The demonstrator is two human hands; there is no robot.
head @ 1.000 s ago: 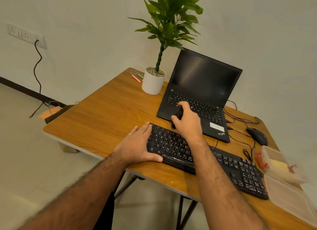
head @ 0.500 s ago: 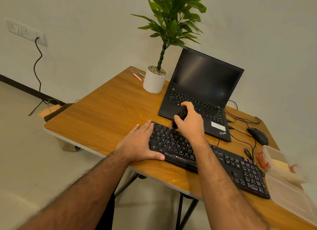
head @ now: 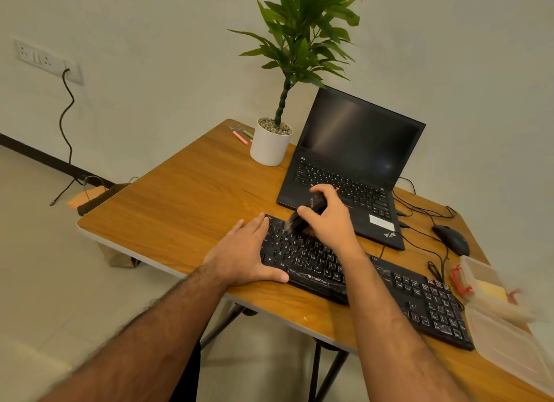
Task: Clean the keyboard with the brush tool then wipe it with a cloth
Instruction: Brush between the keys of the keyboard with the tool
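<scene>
The brushing step is in hand. The right hand [head: 326, 218] grips the brush tool [head: 302, 217], a short dark implement whose bristle end is blurred and angled down onto the top key rows at the far-left corner of the keyboard [head: 368, 281]. The left hand [head: 242, 256] lies flat with fingers straight along the left end of the keyboard, thumb pressed against its near edge, steadying it. The keyboard is black, full-size, with pale legends and a number pad at its right end; it lies diagonally on the wooden table [head: 180, 209], near the front edge. Only the far-left corner is under the bristles, so by this judgement most of the key field remains to be brushed. The next move calls for sweeping the bristles rightward row by row while the keyboard is held steady. Just beyond the keyboard stands an open laptop [head: 356, 149]. Right of the keyboard sits a clear container [head: 491, 293]; whether its pale contents are the cloth cannot be told.
</scene>
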